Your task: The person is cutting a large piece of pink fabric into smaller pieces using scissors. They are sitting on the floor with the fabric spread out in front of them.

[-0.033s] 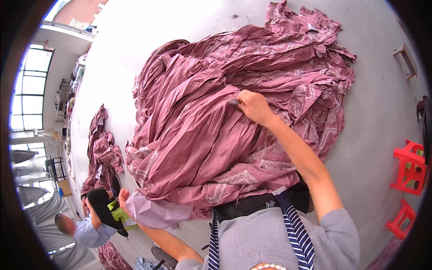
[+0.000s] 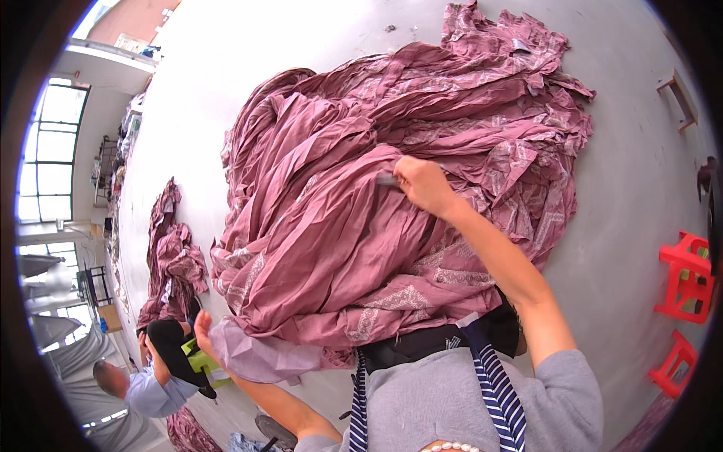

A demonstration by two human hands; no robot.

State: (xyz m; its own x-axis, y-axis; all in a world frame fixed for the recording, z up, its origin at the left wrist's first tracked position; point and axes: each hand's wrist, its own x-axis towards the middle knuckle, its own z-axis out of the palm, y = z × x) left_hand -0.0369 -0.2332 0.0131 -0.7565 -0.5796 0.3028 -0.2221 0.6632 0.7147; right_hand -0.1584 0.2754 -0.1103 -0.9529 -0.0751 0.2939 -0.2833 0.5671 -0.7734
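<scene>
A large heap of dusty-pink cloth with pale lace-like patterned bands (image 2: pixel 324 218) spreads in front of me and over my lap. My right hand (image 2: pixel 425 184) is closed above its middle, fingers pinched on a small grey thing (image 2: pixel 388 180), blurred and too small to name. At the near left edge, my left hand (image 2: pixel 205 335) has its visible fingers stretched out. A pale lilac piece of cloth (image 2: pixel 263 354) hangs against that hand and over the wrist, hiding part of the palm.
To the left, a seated person (image 2: pixel 151 392) works by a smaller pink cloth pile (image 2: pixel 173 256), near a green stool (image 2: pixel 197 358). Two red plastic stools (image 2: pixel 685 277) stand at the right. A wooden frame-like piece (image 2: pixel 678 102) is at the far right, on the pale floor (image 2: pixel 625 188).
My right hand has shifted very slightly down and left, and the small grey thing with it. The left hand has barely moved; the pink heap keeps its shape.
</scene>
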